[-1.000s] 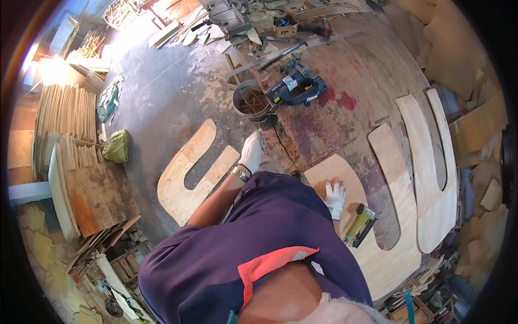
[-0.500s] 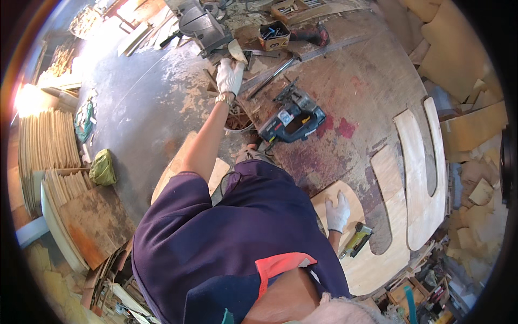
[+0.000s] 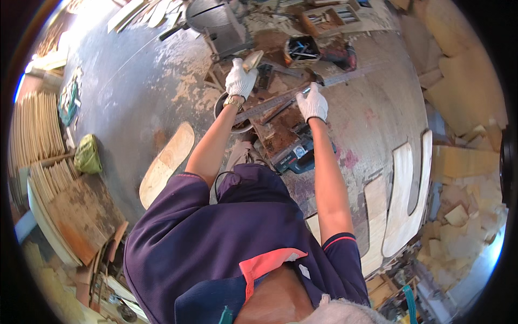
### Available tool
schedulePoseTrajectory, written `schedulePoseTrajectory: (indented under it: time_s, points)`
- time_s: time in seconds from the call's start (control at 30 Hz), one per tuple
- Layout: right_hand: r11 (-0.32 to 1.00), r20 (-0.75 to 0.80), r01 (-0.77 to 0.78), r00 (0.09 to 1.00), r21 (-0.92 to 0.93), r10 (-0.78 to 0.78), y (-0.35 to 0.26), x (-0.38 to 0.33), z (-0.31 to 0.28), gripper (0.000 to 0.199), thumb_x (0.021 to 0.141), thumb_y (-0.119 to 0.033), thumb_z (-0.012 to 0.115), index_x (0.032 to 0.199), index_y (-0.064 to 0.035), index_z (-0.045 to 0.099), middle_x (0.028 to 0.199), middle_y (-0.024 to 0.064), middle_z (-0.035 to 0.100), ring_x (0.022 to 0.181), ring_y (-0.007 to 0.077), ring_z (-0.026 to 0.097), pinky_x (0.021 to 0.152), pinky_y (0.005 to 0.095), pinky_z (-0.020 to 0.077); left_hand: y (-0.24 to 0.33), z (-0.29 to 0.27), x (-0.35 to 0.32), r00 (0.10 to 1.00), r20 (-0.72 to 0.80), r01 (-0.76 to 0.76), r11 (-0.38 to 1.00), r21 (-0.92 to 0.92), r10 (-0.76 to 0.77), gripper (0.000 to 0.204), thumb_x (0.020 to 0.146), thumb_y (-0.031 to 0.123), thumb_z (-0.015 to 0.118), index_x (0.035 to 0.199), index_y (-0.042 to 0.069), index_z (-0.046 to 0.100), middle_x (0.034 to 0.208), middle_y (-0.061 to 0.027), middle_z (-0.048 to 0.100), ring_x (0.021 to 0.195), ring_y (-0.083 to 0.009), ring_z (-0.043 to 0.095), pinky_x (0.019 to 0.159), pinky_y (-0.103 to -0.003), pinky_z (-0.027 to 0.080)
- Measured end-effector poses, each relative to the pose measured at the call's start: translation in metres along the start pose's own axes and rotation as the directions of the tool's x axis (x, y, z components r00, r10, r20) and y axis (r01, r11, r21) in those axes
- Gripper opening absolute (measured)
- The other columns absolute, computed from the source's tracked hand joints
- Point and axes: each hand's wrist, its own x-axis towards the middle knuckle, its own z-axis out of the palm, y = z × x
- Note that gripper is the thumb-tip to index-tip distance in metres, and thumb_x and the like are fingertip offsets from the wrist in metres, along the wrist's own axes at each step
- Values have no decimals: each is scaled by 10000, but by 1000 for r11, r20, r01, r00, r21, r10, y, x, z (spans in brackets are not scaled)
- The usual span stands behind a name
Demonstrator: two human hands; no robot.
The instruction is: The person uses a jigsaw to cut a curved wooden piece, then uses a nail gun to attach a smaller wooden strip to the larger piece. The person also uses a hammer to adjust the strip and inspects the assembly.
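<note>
White-gloved L hand [image 3: 241, 81] closed, pinching small pale wood pc [image 3: 253, 60]; R hand [image 3: 313, 103], also gloved, curled round hammer [image 3: 280, 110] near its head, handle slanting back btwn the hands by a metal straightedge [image 3: 350, 76]. Tight beyond: grey machine [image 3: 222, 35] past L hand, small box [image 3: 302, 51] past R; jigsaw [image 3: 298, 157] nearer, below R. More room L, over grey surface [image 3: 124, 108]; far R edge borders scrap pile [image 3: 458, 175].

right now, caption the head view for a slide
Gloved left hand holding a small wooden piece, gloved right hand at a long-handled tool, jigsaw nearby.
</note>
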Motion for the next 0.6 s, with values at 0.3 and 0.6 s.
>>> schedulePoseTrajectory:
  time_s: [0.3, 0.6]
  points:
    - [965, 63, -242, 966, -104, 249, -15, 45, 44, 864, 837, -405, 740, 1492, -75, 283, 1187, 267, 713, 1088, 424, 706, 939, 511, 551, -25, -86, -97, 799, 534, 504, 177, -845, 277, 466, 985, 172, 683, 1402, 28, 531, 1137, -48, 682, 905, -112, 635, 798, -257, 512]
    - [290, 196, -253, 957, 923, 213, 35, 47, 5, 187, 885, -193, 690, 896, -8, 661, 764, 81, 650, 670, 180, 618, 613, 355, 514, 6, -83, -136, 683, 583, 427, 406, -808, 441, 596, 907, 23, 716, 1459, 93, 501, 1290, -55, 649, 1087, -123, 633, 932, -306, 521]
